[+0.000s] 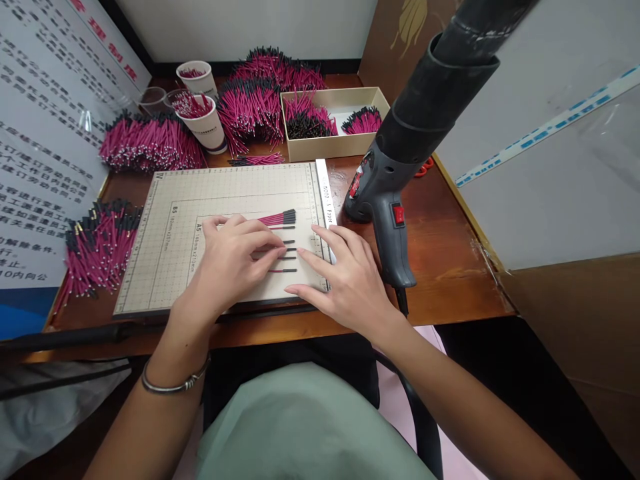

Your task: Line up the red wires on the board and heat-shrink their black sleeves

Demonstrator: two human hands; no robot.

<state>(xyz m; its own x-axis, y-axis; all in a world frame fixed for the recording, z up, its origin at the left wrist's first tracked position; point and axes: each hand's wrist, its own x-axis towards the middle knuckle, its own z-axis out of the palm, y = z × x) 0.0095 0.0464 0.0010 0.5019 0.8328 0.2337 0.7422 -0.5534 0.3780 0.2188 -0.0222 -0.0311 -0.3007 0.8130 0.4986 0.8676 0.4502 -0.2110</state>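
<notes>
On a beige gridded board lie several short magenta wires with black ends, spaced one below another. A tight group of such wires lies just above them. My left hand rests over the wires, thumb and index finger pinched at the black end of one wire. Just right of the black ends, my right hand has its fingers spread, holding nothing, with the index fingertip near the same wire.
A black heat gun stands right of the board. Behind are heaps of magenta wires, paper cups and a cardboard box holding wires. Another wire pile lies at the left. Red-handled scissors show behind the heat gun.
</notes>
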